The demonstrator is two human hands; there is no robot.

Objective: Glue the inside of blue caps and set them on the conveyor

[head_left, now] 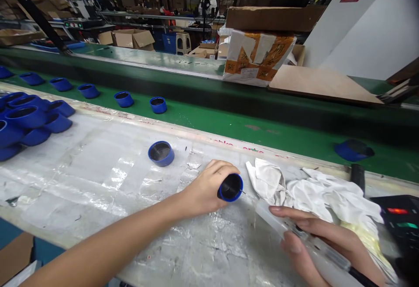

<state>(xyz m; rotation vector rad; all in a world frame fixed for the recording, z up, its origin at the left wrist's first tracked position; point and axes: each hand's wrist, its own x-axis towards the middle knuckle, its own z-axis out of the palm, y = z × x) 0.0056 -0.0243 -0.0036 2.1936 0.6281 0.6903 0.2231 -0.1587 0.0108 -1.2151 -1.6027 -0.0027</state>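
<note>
Blue round plastic cap is tipped on its side on the film-covered workbench, left hand wrapped around it; its dark inside looks empty. Right hand grips a clear syringe-like dispenser, needle right at the cap's mouth. Second open blue cap nearby is empty too, and a crumpled white cloth lies beside.

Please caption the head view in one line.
Left hand holds a blue cap sideways; right hand points a syringe at it.
</note>
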